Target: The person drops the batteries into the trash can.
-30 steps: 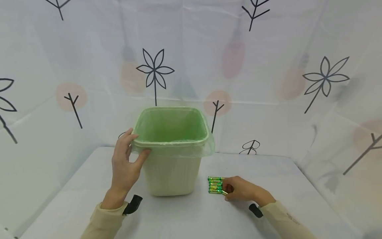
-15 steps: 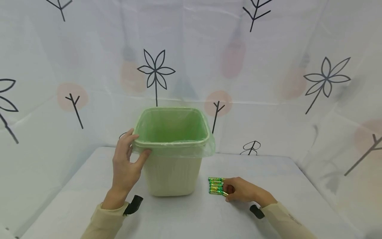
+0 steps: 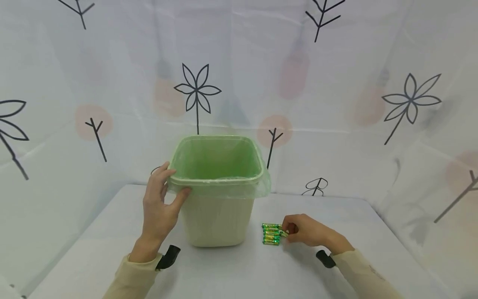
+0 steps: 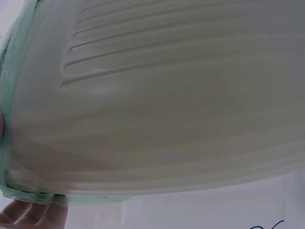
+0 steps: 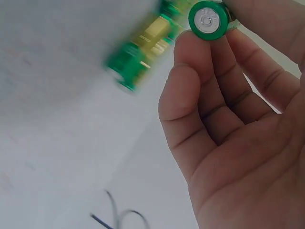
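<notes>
In the head view a pale green trash bin (image 3: 218, 222) stands upright, a thin green bag (image 3: 224, 191) folded over its rim. My left hand (image 3: 160, 205) holds the bin's near left rim corner, thumb on the front and fingers at the left side. The left wrist view shows the ribbed bin wall (image 4: 167, 105) and a few fingertips (image 4: 50, 214). Right of the bin lies a row of several green and gold batteries (image 3: 271, 236). Beside them my right hand (image 3: 311, 231) pinches one battery (image 5: 208, 20), its flat metal end towards the right wrist camera.
A white cloth covers the table (image 3: 224, 274). Behind it hangs a white curtain (image 3: 239, 99) with plant drawings and pink spots. Each wrist carries a black camera mount, such as the left mount (image 3: 169, 257).
My right hand has risen slightly and moved a little right with the pinched battery, uncovering more of the row. My left hand stays at the bin's rim. The head view has shifted slightly.
</notes>
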The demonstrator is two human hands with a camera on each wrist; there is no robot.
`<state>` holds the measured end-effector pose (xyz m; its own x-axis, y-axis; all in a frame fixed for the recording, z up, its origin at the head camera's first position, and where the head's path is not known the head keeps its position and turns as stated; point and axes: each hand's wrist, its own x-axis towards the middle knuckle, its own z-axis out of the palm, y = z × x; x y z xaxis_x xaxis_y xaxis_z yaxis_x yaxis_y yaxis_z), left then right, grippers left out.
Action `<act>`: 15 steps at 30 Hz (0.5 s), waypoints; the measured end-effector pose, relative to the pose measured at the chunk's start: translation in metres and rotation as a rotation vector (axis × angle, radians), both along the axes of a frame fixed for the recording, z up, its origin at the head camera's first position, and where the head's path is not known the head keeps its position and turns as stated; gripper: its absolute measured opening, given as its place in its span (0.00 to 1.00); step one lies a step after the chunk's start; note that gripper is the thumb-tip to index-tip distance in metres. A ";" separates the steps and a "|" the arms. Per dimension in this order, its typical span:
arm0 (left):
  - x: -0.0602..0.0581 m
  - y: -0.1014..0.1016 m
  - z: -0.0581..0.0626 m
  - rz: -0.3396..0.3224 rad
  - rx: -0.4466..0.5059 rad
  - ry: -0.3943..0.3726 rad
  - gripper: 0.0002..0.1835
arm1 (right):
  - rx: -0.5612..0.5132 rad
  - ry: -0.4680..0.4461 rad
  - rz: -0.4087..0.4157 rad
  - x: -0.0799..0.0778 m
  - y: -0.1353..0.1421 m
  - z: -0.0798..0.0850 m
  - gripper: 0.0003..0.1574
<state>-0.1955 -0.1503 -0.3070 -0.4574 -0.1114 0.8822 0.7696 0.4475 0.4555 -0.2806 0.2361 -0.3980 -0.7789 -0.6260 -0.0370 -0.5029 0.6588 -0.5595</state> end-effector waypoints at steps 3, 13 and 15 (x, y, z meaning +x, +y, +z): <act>0.001 0.001 0.001 0.004 -0.005 -0.008 0.28 | 0.001 0.026 -0.015 0.000 0.000 0.019 0.12; 0.003 0.001 0.004 0.018 -0.015 -0.010 0.28 | 0.048 0.183 -0.031 0.002 -0.013 0.110 0.11; 0.003 0.001 0.004 0.017 -0.014 -0.006 0.28 | 0.058 0.218 -0.027 0.003 -0.017 0.128 0.11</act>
<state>-0.1927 -0.1492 -0.3028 -0.4609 -0.1066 0.8810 0.7590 0.4671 0.4536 -0.2774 0.2191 -0.2702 -0.7889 -0.6066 0.0986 -0.5896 0.7018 -0.3998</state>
